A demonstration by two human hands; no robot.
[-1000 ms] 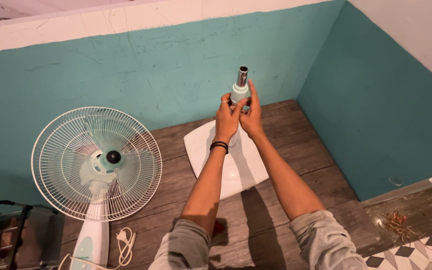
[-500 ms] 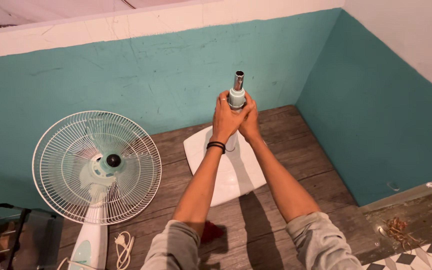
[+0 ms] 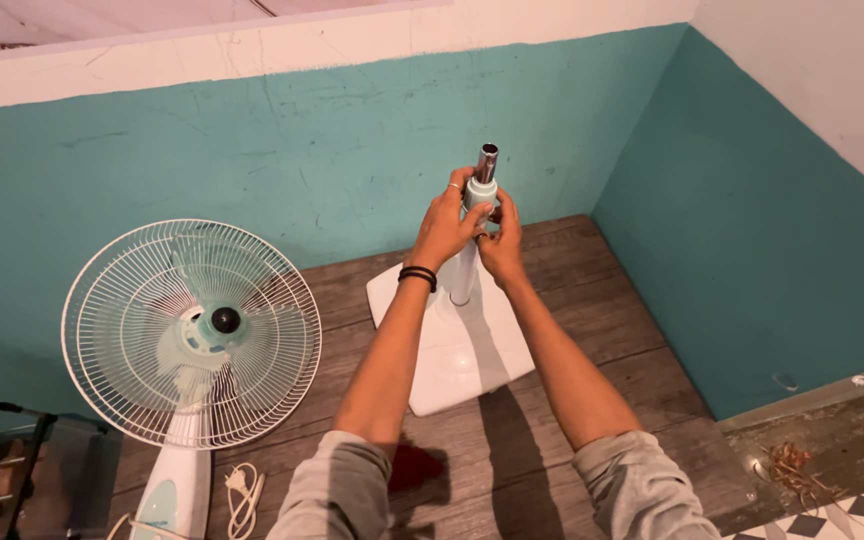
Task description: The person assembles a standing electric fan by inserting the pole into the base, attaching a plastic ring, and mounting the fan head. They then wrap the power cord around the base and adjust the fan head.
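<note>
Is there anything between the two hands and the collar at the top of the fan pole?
Nothing visible. The left hand and the right hand both touch the pale green collar on the white pole. The metal tube above it stands free.

Fan stand pole: white tube, upright, rising from centre of flat white square base on wood floor nr teal corner. Pale green collar at top w/ chrome inner tube sticking up, open-ended
</note>
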